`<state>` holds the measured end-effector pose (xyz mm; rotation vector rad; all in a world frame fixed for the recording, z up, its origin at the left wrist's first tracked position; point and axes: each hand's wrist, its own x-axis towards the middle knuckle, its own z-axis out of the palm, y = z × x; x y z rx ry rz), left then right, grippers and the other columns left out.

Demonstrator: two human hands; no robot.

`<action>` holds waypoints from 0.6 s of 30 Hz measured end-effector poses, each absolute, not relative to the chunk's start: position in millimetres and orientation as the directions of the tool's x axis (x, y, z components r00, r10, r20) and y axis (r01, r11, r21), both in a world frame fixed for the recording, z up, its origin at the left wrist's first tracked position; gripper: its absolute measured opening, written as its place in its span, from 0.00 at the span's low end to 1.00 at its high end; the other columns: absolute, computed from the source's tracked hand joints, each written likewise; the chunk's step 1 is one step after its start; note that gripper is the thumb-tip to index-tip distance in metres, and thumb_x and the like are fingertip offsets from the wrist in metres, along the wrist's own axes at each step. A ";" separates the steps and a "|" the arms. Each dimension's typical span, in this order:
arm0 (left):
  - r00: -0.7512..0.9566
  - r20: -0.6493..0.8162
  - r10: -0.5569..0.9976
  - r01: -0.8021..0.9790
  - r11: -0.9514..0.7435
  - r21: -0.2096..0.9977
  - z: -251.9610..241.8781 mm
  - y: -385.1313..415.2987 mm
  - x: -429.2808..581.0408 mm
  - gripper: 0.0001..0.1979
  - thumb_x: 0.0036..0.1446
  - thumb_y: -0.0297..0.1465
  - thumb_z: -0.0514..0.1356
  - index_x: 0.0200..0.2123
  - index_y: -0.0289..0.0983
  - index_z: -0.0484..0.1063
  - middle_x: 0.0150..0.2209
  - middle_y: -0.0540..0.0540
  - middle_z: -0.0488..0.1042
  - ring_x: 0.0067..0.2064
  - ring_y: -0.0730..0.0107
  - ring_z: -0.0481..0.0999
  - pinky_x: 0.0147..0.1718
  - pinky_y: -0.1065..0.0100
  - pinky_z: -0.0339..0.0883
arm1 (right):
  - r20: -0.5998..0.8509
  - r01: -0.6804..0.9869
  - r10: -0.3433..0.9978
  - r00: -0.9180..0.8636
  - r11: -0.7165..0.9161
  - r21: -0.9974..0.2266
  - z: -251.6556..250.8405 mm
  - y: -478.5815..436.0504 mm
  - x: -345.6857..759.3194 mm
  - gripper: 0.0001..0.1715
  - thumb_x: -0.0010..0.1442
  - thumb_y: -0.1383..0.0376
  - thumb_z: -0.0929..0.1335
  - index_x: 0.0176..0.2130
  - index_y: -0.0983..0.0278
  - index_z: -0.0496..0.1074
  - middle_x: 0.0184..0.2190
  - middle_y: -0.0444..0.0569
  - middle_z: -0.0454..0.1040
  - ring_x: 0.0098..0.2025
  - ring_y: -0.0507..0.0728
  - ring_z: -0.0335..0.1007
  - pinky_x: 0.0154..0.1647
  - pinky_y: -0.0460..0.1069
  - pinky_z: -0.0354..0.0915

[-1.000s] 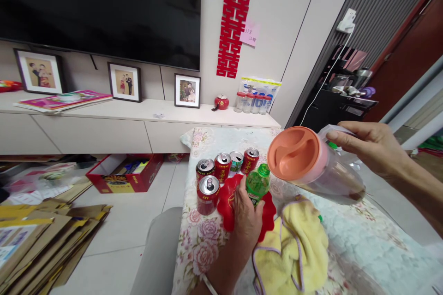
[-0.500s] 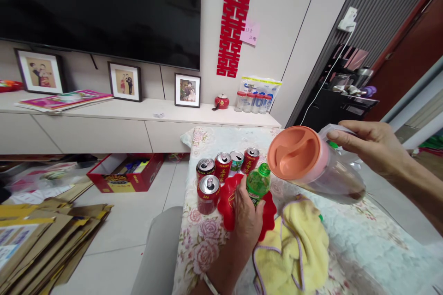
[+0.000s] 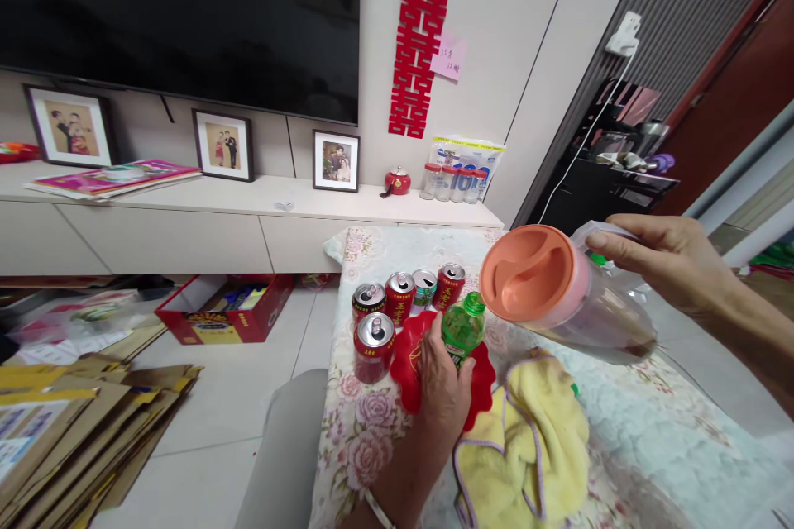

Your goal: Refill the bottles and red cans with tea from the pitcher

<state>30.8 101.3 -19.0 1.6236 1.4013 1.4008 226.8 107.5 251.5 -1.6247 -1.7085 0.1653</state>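
Orange-lidded clear pitcher [image 3: 580,310] hung tilted, gripped by the right hand [image 3: 673,264] (centre right); left hand [image 3: 443,387], fingers curled, seemingly clasped the green bottle [image 3: 462,329].

Red 囍 cutouts [image 3: 423,33] on wall [image 3: 509,41]

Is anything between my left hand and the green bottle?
Nothing visible. The left hand grips the green bottle on the red plate; cans stand to its left, and the right hand holds the pitcher off to the right.
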 end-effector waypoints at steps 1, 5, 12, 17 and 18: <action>-0.098 0.340 0.935 0.338 -0.290 0.895 -18.9 101.2 30.6 0.36 0.57 0.22 0.60 0.68 0.32 0.54 0.67 0.27 0.66 0.70 0.46 0.65 0.66 0.45 0.62 | 0.406 0.786 0.907 0.109 0.171 -0.594 251.7 107.4 226.8 0.42 0.39 0.30 0.74 0.20 0.64 0.67 0.21 0.44 0.58 0.26 0.51 0.52 0.25 0.46 0.49; -0.095 0.359 0.928 0.334 -0.310 0.890 -20.3 101.6 30.8 0.36 0.57 0.22 0.60 0.68 0.32 0.54 0.67 0.27 0.65 0.71 0.46 0.63 0.67 0.45 0.61 | 0.388 0.760 0.913 0.129 0.160 -0.630 252.3 106.8 226.0 0.42 0.37 0.31 0.76 0.20 0.65 0.66 0.21 0.44 0.58 0.27 0.51 0.51 0.26 0.46 0.48; -0.117 0.377 0.919 0.334 -0.321 0.886 -24.0 102.6 33.0 0.36 0.57 0.22 0.60 0.68 0.33 0.54 0.66 0.28 0.66 0.70 0.46 0.64 0.66 0.44 0.62 | 0.379 0.760 0.918 0.119 0.161 -0.629 251.1 106.8 227.7 0.41 0.38 0.32 0.76 0.21 0.65 0.68 0.22 0.44 0.58 0.28 0.51 0.52 0.27 0.46 0.48; -0.112 0.383 0.917 0.334 -0.329 0.883 -23.9 102.3 32.7 0.37 0.57 0.22 0.60 0.68 0.33 0.54 0.67 0.28 0.66 0.70 0.46 0.64 0.66 0.45 0.62 | 0.378 0.765 0.918 0.123 0.154 -0.625 251.8 107.6 228.4 0.42 0.37 0.31 0.76 0.21 0.65 0.67 0.22 0.44 0.58 0.28 0.51 0.52 0.27 0.46 0.48; -0.111 0.383 0.917 0.335 -0.329 0.883 -23.7 102.1 32.4 0.36 0.57 0.22 0.60 0.68 0.33 0.54 0.67 0.27 0.66 0.70 0.46 0.64 0.66 0.45 0.62 | 0.378 0.765 0.917 0.125 0.153 -0.625 252.3 107.4 227.7 0.42 0.37 0.31 0.76 0.21 0.65 0.67 0.21 0.44 0.58 0.27 0.51 0.52 0.26 0.46 0.48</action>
